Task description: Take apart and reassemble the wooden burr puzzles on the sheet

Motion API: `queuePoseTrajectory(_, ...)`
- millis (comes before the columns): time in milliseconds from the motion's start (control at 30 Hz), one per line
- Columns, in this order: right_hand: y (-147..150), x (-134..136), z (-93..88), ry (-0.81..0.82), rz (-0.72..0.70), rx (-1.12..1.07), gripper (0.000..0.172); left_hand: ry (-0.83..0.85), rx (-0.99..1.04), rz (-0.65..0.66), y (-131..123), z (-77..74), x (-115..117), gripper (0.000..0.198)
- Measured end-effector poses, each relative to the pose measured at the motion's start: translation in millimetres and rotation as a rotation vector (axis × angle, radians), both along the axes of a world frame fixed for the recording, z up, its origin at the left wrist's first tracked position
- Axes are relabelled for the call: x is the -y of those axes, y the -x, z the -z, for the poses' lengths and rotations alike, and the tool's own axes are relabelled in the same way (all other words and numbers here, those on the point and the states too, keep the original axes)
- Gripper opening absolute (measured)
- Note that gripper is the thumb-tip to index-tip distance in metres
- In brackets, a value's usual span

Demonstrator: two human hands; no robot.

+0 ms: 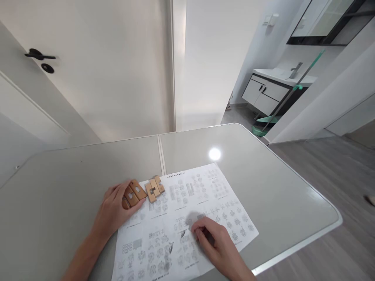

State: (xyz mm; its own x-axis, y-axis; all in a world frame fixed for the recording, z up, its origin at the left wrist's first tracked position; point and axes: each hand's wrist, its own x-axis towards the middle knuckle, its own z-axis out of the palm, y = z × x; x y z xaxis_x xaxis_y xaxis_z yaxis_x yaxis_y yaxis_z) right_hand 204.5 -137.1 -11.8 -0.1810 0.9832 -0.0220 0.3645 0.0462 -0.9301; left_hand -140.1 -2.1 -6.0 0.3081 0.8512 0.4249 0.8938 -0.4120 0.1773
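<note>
My left hand [113,205] is closed around a row of brown wooden puzzle pieces [133,194], with fingers along the far side and the thumb along the near side. These pieces have notches and small openings. Just to their right, lighter wooden puzzle pieces [155,189] lie grouped on the upper edge of a printed sheet [216,257]. Rows of small diagrams and short captions cover this white paper. Over its lower right part rests my right hand [215,242], fingers curled and thumb against them. Whatever its fingertips may hold is hidden.
The sheet lies on a grey table [249,168] with a pale rim and a seam across its top. Beyond stands a white door [117,70] with a black handle [39,54]. At the right are a sink cabinet [265,93] and a green dustpan [259,131] with a long pole.
</note>
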Motion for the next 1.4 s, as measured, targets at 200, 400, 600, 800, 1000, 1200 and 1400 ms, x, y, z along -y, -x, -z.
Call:
queuePoseTrajectory(200,1.2,0.3,0.2,-0.017,0.006,-0.002,0.026,-0.06,-0.021,0.01,-1.3,-1.4,0.1,0.064)
queuePoseTrajectory(400,1.4,1.6,-0.5,-0.017,0.009,0.018,0.029,-0.083,-0.037,0.022,0.4,0.8,1.8,0.067)
queuePoseTrajectory(600,0.0,2.6,1.9,-0.021,-0.001,0.018,0.028,-0.079,-0.028,0.007,0.6,3.3,2.6,0.067)
queuePoseTrajectory(800,0.8,4.4,2.8,-0.033,0.001,0.025,0.029,-0.079,-0.024,-0.046,0.6,1.8,4.9,0.069)
queuePoseTrajectory(1000,0.9,5.0,1.6,-0.073,0.008,0.018,0.029,-0.056,-0.012,-0.081,0.4,-0.8,7.0,0.071)
queuePoseTrajectory(1200,1.0,6.6,4.5,-0.027,0.026,-0.016,0.028,-0.079,-0.005,-0.068,0.2,0.6,7.2,0.072)
queuePoseTrajectory(1400,-2.0,-1.3,-16.2,0.061,0.044,-0.271,0.031,-0.126,0.021,-0.045,-1.5,-8.3,9.5,0.071)
